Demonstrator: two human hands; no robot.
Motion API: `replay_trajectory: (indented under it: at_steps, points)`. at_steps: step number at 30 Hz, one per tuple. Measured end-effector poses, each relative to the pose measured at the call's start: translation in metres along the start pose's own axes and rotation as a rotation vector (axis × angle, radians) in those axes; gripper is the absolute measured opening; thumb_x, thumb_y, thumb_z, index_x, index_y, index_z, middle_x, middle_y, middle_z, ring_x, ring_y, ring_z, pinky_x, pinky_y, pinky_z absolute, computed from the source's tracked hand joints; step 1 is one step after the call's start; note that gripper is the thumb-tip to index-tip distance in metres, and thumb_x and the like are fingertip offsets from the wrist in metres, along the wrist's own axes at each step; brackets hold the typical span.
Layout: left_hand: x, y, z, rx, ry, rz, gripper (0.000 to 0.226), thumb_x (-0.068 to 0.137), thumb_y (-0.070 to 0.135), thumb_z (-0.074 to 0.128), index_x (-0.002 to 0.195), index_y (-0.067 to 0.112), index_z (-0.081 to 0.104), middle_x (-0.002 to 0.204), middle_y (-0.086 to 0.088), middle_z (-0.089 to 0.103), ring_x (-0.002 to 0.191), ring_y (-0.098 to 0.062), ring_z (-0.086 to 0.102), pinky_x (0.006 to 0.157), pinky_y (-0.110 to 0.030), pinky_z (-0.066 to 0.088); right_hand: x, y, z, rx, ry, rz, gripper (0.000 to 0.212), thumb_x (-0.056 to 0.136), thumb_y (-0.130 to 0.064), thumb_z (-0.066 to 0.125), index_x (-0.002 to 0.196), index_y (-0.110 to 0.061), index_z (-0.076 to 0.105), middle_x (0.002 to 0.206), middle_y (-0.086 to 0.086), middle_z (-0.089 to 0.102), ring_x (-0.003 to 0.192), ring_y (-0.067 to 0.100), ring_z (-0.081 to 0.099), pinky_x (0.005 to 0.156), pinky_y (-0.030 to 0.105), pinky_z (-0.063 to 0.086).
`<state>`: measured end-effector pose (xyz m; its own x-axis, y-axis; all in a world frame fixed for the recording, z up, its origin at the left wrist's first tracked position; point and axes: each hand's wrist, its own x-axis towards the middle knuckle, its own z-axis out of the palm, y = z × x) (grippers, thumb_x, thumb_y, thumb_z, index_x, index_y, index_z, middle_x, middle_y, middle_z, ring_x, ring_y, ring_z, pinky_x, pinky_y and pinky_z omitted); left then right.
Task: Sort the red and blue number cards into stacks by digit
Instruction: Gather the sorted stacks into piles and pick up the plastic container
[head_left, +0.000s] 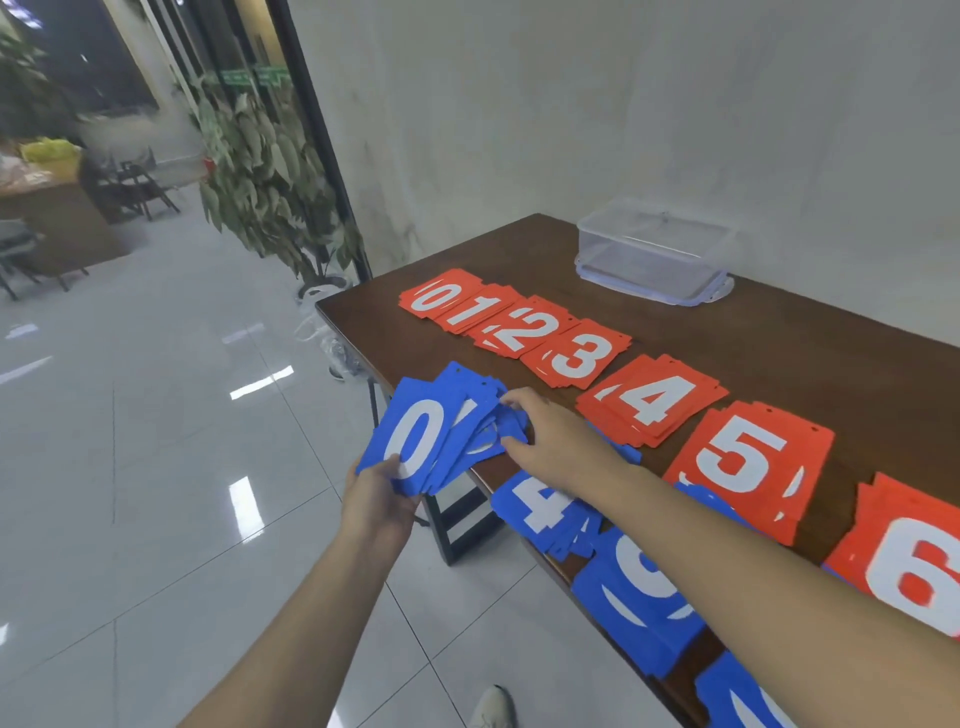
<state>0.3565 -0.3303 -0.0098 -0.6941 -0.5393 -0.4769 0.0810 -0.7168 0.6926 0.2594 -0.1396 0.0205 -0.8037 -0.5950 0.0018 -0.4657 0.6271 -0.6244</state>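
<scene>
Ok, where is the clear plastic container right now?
In the head view the clear plastic container sits at the table's far edge by the wall, behind the red 3 stack and red 4 stack.

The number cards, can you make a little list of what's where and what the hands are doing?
red stacks: 0, 1, 2, 3, 4, 5, 6 in a row on the table
blue stacks: a 4 near the table's front edge
left hand: holds fanned blue cards, 0 on top
right hand: pinches a card in the fan
clear box: far end of the table
</scene>
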Motion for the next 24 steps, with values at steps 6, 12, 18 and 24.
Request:
replay_trajectory:
  at_steps: [6,12,18,24]
  points:
    - [-0.026,-0.007,-0.020,-0.132,0.001,-0.037,0.034,0.089,-0.012,0.044,0.111,0.005,0.064,0.117,-0.010,0.070,0.102,-0.030,0.072,0.072,-0.038,0.063,-0.055,0.041,-0.038,-0.156,0.099,-0.047,0.024,0.100,-0.036,0.055,0.120,-0.030,0.065,0.123,-0.014,0.060,0.117,0.009,0.049,0.101,0.032,0.043]
    - [-0.061,-0.033,-0.022,-0.100,-0.021,-0.107,0.022,0.095,-0.005,0.049,0.109,0.005,0.063,0.111,-0.009,0.071,0.083,-0.028,0.076,0.076,-0.038,0.062,-0.081,0.050,-0.025,-0.434,-0.051,-0.060,0.040,0.099,-0.045,0.050,0.136,-0.032,0.059,0.135,-0.013,0.055,0.123,0.018,0.043,0.103,0.036,0.034]
    - [-0.072,-0.050,-0.015,0.015,-0.018,-0.038,0.022,0.095,-0.002,0.049,0.106,0.010,0.064,0.122,-0.011,0.070,0.106,-0.033,0.069,0.093,-0.045,0.054,-0.080,0.024,-0.003,-0.290,0.020,-0.054,0.021,0.098,-0.042,0.056,0.103,-0.021,0.057,0.097,-0.013,0.054,0.109,0.019,0.047,0.086,0.033,0.038]
    - [-0.075,-0.052,-0.001,-0.070,-0.013,-0.075,0.018,0.100,0.000,0.050,0.112,0.010,0.058,0.117,-0.014,0.069,0.096,-0.030,0.074,0.066,-0.045,0.063,-0.081,0.015,-0.004,-0.084,0.082,0.010,0.033,0.091,-0.035,0.069,0.101,-0.020,0.041,0.099,-0.004,0.049,0.090,0.016,0.050,0.064,0.026,0.037]
